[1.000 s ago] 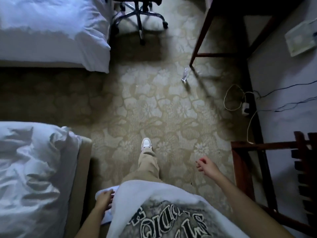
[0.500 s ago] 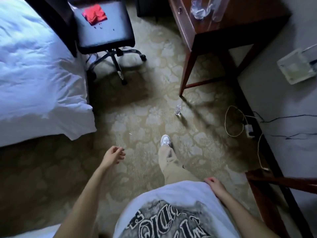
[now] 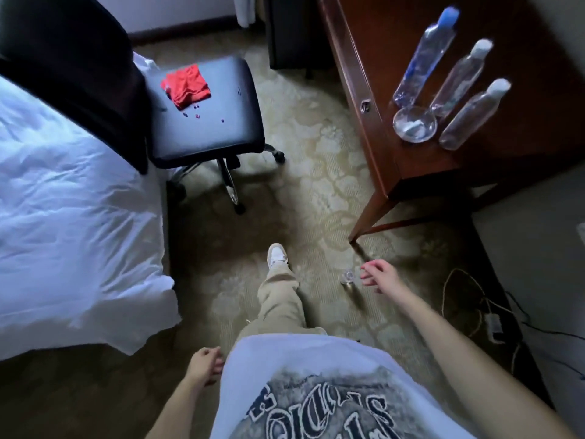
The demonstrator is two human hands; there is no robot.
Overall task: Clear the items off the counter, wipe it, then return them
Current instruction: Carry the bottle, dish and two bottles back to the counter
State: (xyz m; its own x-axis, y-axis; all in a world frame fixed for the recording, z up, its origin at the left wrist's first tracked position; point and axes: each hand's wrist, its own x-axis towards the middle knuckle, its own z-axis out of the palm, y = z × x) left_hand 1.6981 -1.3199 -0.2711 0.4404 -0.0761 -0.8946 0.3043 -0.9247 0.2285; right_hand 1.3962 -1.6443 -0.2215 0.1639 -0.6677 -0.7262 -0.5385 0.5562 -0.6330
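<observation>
A dark wooden desk [image 3: 395,160] stands at the upper right. On it are a blue-capped clear bottle [image 3: 425,55], two white-capped clear bottles [image 3: 459,79] [image 3: 473,115] and a glass bowl [image 3: 414,124]. A red cloth [image 3: 186,85] lies on the black office chair [image 3: 205,122]. A small clear bottle [image 3: 347,277] stands on the carpet by the desk leg. My right hand [image 3: 378,275] hangs just right of it, fingers loosely apart, holding nothing. My left hand [image 3: 204,365] swings at my hip, fingers curled and empty.
A bed with white sheets [image 3: 69,201] fills the left side. Cables and a charger [image 3: 490,318] lie on the floor by the right wall. Patterned carpet [image 3: 316,172] runs between bed and desk, with my foot [image 3: 276,255] stepping forward.
I have walked forward toward the desk and chair. The desk top with bottles has come into view. My right hand swung forward and my left swung back to my hip.
</observation>
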